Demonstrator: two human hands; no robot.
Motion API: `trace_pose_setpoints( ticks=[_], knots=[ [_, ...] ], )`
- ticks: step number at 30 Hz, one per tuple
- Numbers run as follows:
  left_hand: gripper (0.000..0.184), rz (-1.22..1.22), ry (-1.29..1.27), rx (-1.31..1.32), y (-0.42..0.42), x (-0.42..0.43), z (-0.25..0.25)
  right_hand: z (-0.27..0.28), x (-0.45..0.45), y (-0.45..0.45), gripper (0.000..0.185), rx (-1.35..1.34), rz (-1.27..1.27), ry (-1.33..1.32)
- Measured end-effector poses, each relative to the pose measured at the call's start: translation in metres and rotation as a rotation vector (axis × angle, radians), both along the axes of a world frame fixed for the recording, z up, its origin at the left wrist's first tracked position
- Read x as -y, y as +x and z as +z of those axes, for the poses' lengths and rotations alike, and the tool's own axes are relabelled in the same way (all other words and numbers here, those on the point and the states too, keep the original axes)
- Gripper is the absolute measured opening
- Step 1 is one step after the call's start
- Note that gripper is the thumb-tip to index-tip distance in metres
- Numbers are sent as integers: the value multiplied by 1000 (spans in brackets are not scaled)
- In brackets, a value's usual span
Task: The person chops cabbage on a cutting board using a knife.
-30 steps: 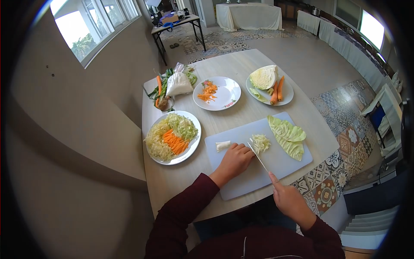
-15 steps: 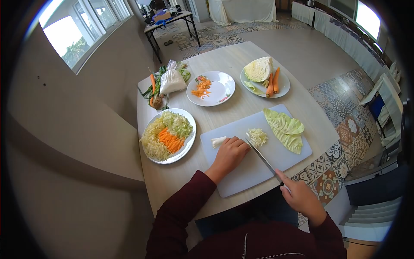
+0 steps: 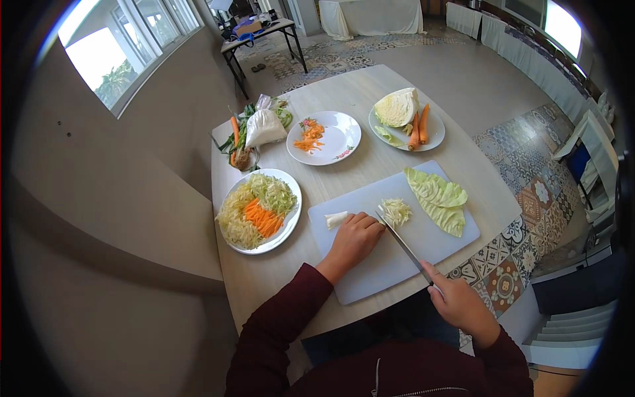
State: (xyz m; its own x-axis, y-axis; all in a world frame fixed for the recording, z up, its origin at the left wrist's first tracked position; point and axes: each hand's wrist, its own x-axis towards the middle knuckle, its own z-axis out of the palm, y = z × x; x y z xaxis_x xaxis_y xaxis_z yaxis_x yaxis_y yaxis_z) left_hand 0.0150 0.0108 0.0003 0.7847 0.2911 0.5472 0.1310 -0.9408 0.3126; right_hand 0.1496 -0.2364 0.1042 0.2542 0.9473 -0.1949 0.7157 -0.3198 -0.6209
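My left hand (image 3: 358, 237) is closed, fingers curled, over a pale piece of cabbage (image 3: 336, 219) on the white cutting board (image 3: 370, 278). Only the white end of that piece sticks out to the left; the rest is under my fingers. In my right hand (image 3: 460, 303) is the handle of a knife (image 3: 409, 253). Its blade slants up and left, the tip close to my left fingertips. Beside the tip lies a small heap of shredded cabbage (image 3: 396, 212). Pale green cabbage leaves (image 3: 438, 202) rest on the board's right side.
Left of the board stands a plate (image 3: 293, 225) of shredded vegetables. Behind are a flowered plate (image 3: 344, 135) with carrot scraps and a plate (image 3: 434, 140) holding a cut cabbage (image 3: 397, 107) and carrots (image 3: 423, 124). A bag of white contents (image 3: 264, 127) sits among vegetables near the wall.
The whole view has shifted very slightly. Both hands, the knife and the cabbage look almost the same as before.
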Motion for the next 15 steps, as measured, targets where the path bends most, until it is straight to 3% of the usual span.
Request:
trace_pose_setpoints(
  ticks=[15],
  knots=[
    [5,38,43,30,2,3,-1,7,3,-4,59,-11,4,-59]
  ],
)
